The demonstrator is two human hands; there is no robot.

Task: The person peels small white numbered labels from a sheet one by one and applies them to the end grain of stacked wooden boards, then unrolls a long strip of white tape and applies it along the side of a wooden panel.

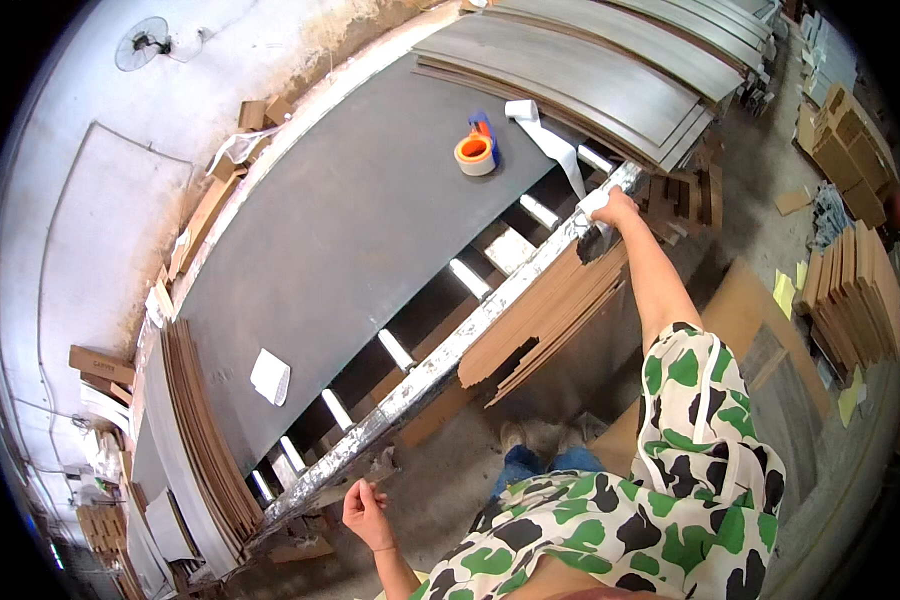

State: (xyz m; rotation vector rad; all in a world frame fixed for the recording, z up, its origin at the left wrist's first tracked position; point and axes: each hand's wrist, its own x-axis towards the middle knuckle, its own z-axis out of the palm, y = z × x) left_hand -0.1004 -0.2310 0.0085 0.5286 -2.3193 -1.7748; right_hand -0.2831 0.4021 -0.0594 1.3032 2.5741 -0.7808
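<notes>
My right hand (618, 208) is closed at the metal rail of the bench, on the end of a white strip (562, 152). That strip runs back across the grey sheet (360, 200) to its small white roll (520, 109). Left of the roll stands a blue and orange tape dispenser (477, 148) carrying a roll of tape. My left hand (366, 512) hangs in front of the rail, fingers curled in, and nothing shows in it. On the left part of the grey sheet lies a white slip of paper (270, 377).
Stacked boards stand at the far right (590, 75) and left (195, 440) of the bench. White rollers (397, 350) bridge the gap behind the metal rail (420, 378). Brown cardboard sheets (545, 325) sit beneath it. Flattened cardboard (850, 295) stands on the floor at right.
</notes>
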